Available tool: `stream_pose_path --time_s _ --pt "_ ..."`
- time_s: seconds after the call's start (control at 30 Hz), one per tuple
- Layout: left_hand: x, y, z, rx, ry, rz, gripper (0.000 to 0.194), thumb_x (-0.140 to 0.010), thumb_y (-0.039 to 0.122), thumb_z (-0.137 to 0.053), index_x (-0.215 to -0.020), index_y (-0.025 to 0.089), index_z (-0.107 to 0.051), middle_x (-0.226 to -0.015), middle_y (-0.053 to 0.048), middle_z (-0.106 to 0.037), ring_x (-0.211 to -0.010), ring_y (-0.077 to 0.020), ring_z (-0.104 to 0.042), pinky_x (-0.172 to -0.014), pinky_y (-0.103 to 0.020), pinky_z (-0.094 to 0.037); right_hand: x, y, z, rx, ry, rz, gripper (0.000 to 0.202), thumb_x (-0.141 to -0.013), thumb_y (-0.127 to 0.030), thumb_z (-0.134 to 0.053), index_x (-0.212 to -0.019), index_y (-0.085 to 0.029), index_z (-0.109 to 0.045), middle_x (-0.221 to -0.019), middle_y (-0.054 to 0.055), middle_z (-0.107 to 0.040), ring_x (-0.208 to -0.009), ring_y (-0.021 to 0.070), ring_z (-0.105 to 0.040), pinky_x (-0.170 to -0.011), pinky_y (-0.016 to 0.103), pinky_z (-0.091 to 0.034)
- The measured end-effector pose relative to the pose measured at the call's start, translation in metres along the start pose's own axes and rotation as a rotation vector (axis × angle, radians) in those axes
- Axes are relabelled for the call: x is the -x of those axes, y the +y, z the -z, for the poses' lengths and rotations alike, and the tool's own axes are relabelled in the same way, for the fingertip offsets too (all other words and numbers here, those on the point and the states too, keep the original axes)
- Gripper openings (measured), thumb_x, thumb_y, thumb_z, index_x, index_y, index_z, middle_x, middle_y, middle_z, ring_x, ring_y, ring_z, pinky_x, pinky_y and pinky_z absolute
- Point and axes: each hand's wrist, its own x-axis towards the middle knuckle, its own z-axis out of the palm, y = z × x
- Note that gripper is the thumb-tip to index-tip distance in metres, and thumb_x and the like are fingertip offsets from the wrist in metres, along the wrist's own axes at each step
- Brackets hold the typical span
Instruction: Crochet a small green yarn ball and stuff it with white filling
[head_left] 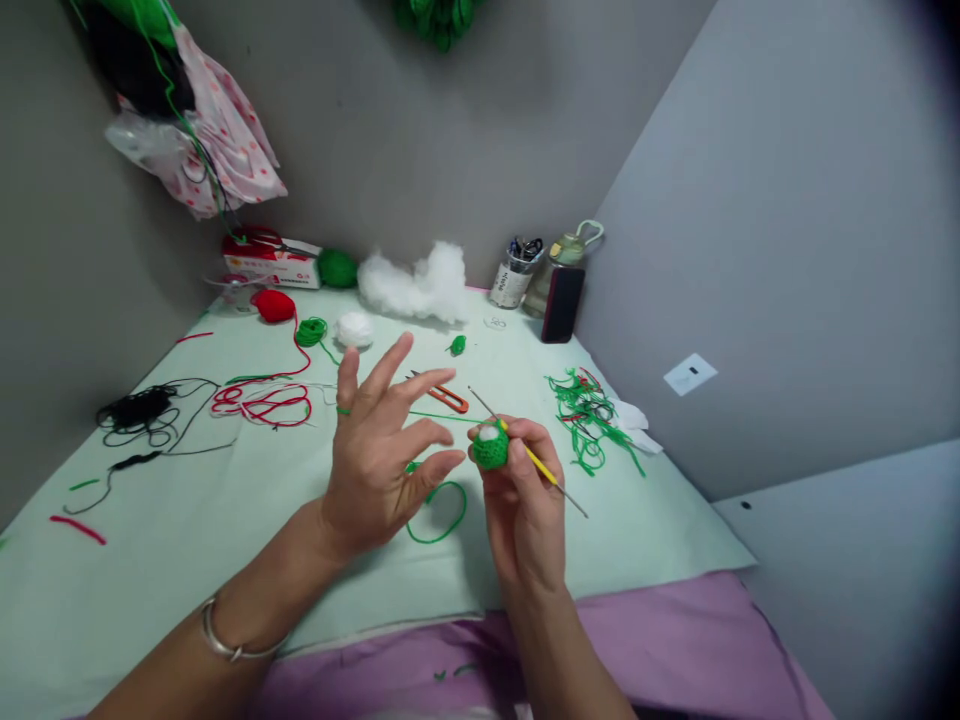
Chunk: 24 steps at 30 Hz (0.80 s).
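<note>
My right hand [525, 500] is closed around a small green crocheted ball [491, 449] with white stuffing showing at its top. The same hand also grips a crochet hook [541, 466] with a yellow handle, slanting from upper left to lower right. Raised to the left, my left hand [386, 450] has its fingers spread apart. Green yarn [450, 416] stretches from the left fingers to the ball. Below, a loop of green yarn [437, 541] lies on the pale cloth. An orange thread snipper [442, 393] rests just beyond the hands.
Red yarn [274, 306], black yarn [139, 410] and a white ball [354, 329] lie at the left. White stuffing [416, 285] sits along the back wall. A phone [563, 305], a bottle [568, 248] and a pen cup [513, 280] stand back right, near green yarn scraps [592, 412].
</note>
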Motion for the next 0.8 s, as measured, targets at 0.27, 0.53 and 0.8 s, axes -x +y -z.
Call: stream_pose_path --time_s 0.27,0.53,0.8 --pt "0.011 0.019 -0.012 0.024 0.024 0.100 0.069 -0.091 0.035 -0.077 -0.152 0.026 -0.049 -0.117 -0.010 -0.070 -0.111 -0.0273 -0.062 -0.103 -0.043 -0.049 0.004 0.010 -0.004 -0.025 0.113 -0.054 0.021 -0.077 -0.036 -0.088 -0.091 -0.025 -0.075 -0.095 -0.002 -0.069 -0.085 0.0109 -0.064 -0.078 0.022 -0.050" --pt "0.009 0.028 -0.014 0.230 0.009 0.268 0.058 -0.091 0.017 -0.072 -0.145 0.029 -0.055 -0.105 -0.004 -0.077 -0.099 -0.0234 -0.071 -0.093 -0.039 -0.057 0.005 0.016 0.002 0.206 0.074 0.077 0.019 -0.087 -0.039 -0.079 -0.103 -0.028 -0.079 -0.105 0.002 -0.074 -0.099 0.0176 -0.067 -0.091 0.031 -0.052" --pt "0.014 0.027 -0.007 0.472 -0.045 0.503 0.070 -0.085 0.018 -0.078 -0.149 0.034 -0.053 -0.105 0.000 -0.076 -0.100 -0.0193 -0.073 -0.098 -0.037 -0.059 0.009 0.007 0.013 0.568 0.014 0.407 0.018 -0.097 -0.032 -0.067 -0.106 -0.033 -0.082 -0.102 0.004 -0.076 -0.098 0.0216 -0.069 -0.089 0.038 -0.054"
